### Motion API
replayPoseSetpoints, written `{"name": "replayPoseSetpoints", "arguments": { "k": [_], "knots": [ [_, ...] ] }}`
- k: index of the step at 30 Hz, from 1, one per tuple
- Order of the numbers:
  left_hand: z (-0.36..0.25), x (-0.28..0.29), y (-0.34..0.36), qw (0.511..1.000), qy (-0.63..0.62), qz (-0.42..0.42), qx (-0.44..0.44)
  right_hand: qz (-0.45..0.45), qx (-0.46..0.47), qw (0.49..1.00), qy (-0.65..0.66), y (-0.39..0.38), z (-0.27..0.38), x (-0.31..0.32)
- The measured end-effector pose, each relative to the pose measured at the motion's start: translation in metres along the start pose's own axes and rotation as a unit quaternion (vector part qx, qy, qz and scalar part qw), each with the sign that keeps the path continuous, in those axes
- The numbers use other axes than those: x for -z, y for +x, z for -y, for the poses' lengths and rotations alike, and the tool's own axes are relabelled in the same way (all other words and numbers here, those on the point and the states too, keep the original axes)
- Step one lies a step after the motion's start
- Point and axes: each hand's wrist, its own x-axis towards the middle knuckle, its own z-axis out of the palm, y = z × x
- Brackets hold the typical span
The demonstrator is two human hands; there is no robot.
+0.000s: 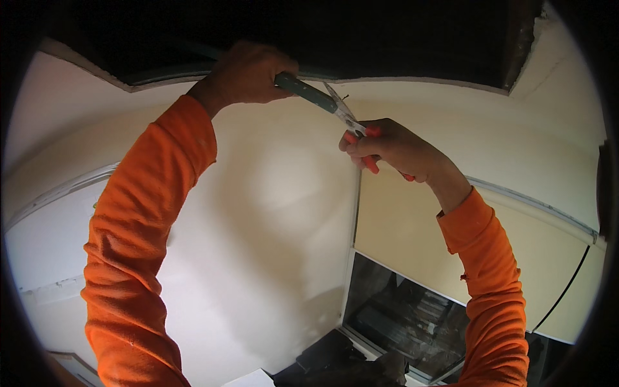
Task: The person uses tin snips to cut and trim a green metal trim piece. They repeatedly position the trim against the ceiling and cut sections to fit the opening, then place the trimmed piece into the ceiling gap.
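Both of my arms, in orange sleeves, reach up toward a dark opening. My left hand (248, 72) is closed around a dark green strip or tube (305, 91) with small pale dots, which points down to the right; more of it seems to run into the dark behind the hand. My right hand (403, 149) grips red-handled snips (345, 113). Their metal blades stand apart at the strip's free end, and one tip sticks up past it. Whether the blades bite into the strip, I cannot tell.
Overhead is the dark ceiling opening (412, 39) with a rough, pale edge. A cream wall (277, 213) fills the middle. At the right a beige roller blind (412, 226) hangs over a dark window (406, 316). Dark objects (329, 361) stand low at the bottom.
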Motion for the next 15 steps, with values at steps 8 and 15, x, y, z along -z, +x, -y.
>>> {"name": "replayPoseSetpoints", "arguments": {
  "k": [8,15],
  "knots": [
    [0.002,-0.001,-0.004,1.000,-0.013,-0.017,0.003,-0.028,0.030,0.999,-0.025,0.000,-0.005,-0.005],
    [0.004,-0.002,-0.006,1.000,-0.004,-0.012,-0.017,-0.014,-0.044,0.994,-0.097,-0.009,0.020,-0.007]
  ]
}}
